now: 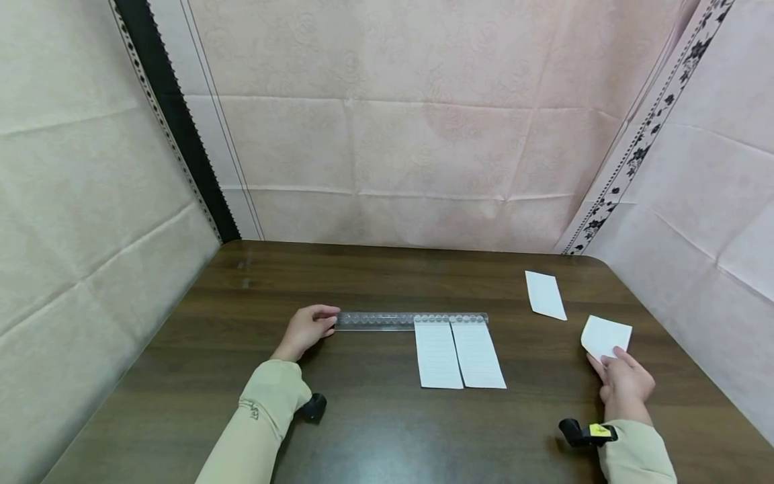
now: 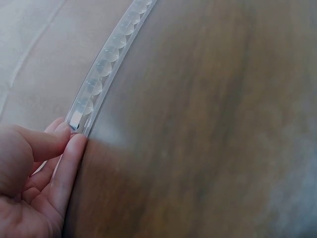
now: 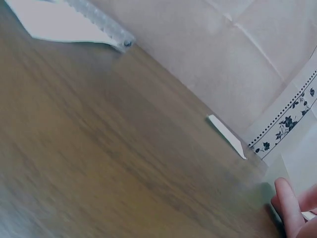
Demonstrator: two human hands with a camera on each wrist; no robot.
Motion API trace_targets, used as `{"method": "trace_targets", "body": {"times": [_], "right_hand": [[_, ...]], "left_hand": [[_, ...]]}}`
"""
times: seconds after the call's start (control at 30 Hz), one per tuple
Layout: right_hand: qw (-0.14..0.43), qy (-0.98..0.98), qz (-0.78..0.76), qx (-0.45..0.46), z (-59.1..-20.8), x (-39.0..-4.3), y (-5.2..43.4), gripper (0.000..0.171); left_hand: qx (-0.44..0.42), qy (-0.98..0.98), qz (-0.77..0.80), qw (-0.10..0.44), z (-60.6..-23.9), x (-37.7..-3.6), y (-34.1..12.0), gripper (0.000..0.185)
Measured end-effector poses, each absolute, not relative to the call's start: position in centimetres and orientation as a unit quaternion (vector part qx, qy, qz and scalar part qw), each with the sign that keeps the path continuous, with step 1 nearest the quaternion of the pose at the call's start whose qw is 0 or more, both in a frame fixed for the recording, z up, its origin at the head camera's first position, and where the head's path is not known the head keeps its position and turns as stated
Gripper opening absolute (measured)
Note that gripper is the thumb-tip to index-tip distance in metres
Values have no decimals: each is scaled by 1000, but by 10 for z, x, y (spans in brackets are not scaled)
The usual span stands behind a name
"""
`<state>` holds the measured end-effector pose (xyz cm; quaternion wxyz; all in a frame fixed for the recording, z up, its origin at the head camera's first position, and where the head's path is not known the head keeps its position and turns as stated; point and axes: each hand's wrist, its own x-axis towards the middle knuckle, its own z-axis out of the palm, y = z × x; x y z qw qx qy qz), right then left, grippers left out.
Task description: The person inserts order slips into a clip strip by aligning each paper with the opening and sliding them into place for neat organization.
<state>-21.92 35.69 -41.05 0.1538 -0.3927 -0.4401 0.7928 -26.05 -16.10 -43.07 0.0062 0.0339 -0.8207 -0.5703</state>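
Note:
My left hand [image 1: 307, 327] pinches the left end of a long clear plastic strip [image 1: 377, 322] between thumb and fingers. Round domes run along the strip [image 2: 103, 68] in the left wrist view. Two lined white paper slips [image 1: 439, 356] lie side by side, their top edges overlapped by the strip's right half. Over at the right, my right hand [image 1: 627, 386] holds another white paper slip [image 1: 605, 336] by its lower edge. In the right wrist view, the right hand [image 3: 293, 210] shows only partly at the lower right corner.
One more white slip [image 1: 546, 295] lies at the back right of the brown wooden table [image 1: 363, 430]. Pale cloth [image 1: 423, 148] hangs behind and on both sides of the table, with a black band on the left and a floral border on the right.

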Motion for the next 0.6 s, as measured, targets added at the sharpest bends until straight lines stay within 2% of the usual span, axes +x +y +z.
{"method": "trace_targets", "body": {"times": [0.6], "right_hand": [[155,-419,817,-363,-407,-215,330,49]], "left_hand": [[33,-820,-572,8,-430,-260,-160,23]]}}
